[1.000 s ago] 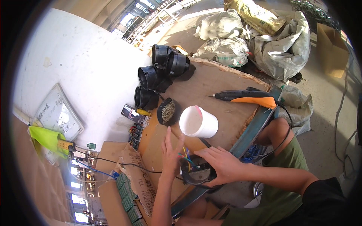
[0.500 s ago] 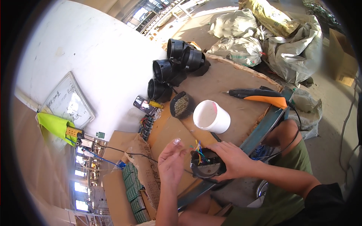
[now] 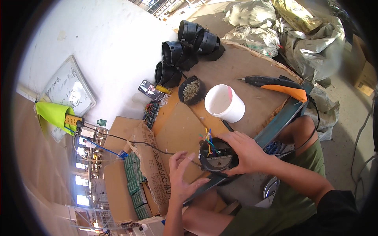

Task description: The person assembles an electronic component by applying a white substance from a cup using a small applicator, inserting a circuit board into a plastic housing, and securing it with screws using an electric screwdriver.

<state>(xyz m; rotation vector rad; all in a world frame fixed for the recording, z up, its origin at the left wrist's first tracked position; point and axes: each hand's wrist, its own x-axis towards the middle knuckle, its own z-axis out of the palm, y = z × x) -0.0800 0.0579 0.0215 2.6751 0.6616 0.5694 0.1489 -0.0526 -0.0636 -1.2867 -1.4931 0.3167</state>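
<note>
Black round housing [image 3: 217, 156] — again clamped in right hand [image 3: 243, 151]; left hand [image 3: 182, 177] now lower, fingers loosely apart — touching nothing.

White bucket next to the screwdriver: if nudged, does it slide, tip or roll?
The white bucket stands upright on the cardboard-covered table, so it would likely slide rather than roll. It looks like thin plastic and seems empty, so probably light and easy to tip. Its smooth wall may be slippery.
</note>
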